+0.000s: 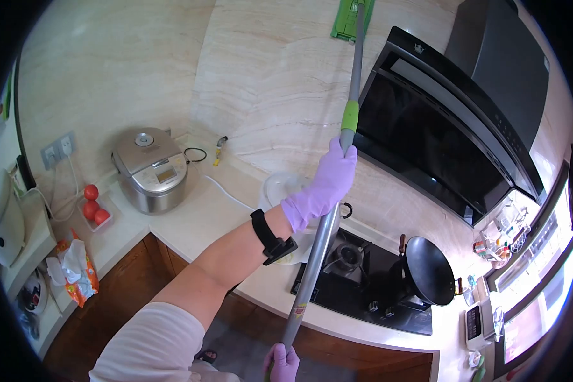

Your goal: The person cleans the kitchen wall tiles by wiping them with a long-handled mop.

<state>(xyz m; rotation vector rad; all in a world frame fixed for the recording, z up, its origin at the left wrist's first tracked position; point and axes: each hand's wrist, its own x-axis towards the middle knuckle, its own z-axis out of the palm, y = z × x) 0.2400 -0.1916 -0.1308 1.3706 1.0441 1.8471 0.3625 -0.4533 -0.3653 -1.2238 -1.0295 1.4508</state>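
A flat mop [312,274] with a long grey pole slants up across the view. Its green head [346,24] lies against the marbled wall at the top, partly cut off by the frame. My left hand [335,170], in a purple glove, is wrapped round the pole just below its green collar [350,116]. Lower down, my right hand [282,363], also gloved in purple, grips the pole near its bottom end, with part of the hand outside the view. A black band [270,237] circles my left wrist.
A black range hood [439,134] juts out right of the pole. Below it are a gas stove [363,280] and a wok [430,270]. On the counter stand a rice cooker [149,169] and a box of tomatoes [97,213]. A window [541,280] is at right.
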